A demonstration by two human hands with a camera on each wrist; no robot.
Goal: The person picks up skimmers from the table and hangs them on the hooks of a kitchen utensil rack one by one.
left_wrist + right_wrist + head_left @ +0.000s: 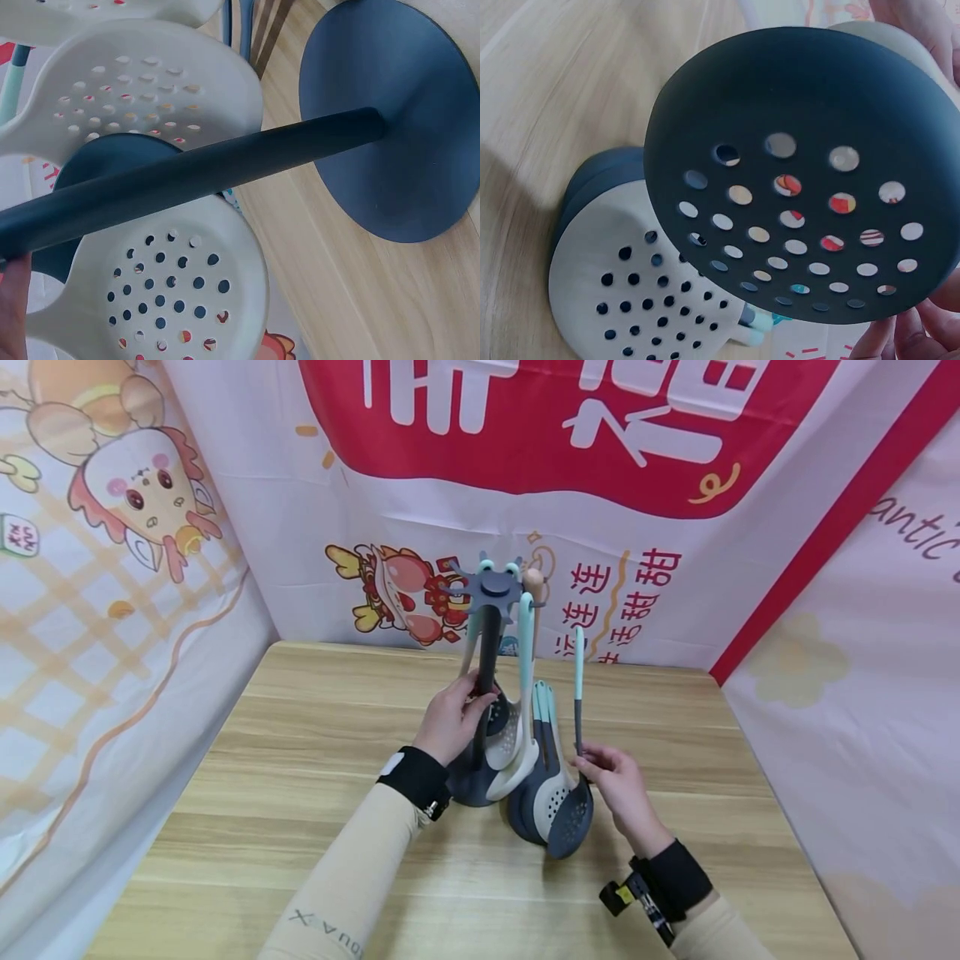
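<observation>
My left hand [450,720] grips the dark pole [489,647] of a utensil stand, whose top is shaped like a grey creature [492,589] with two bulging eyes. Its round base [405,172] rests on the wood. Around the pole hang a white ladle [525,693] with a mint handle, a white slotted spoon [142,86] and a white skimmer [180,285]. On the right, my right hand [618,785] pinches the dark shaft of a mint-handled skimmer [802,180]. The skimmer's holed dark bowl hangs downward, overlapping a white skimmer [645,270] on the table.
Under that white skimmer lie dark utensil heads [525,814], stacked, with mint handles [542,697] pointing away from me. Printed cloth [465,502] walls off the back and both sides of the wooden table [300,760]. A wooden knob [533,578] tops another handle by the stand.
</observation>
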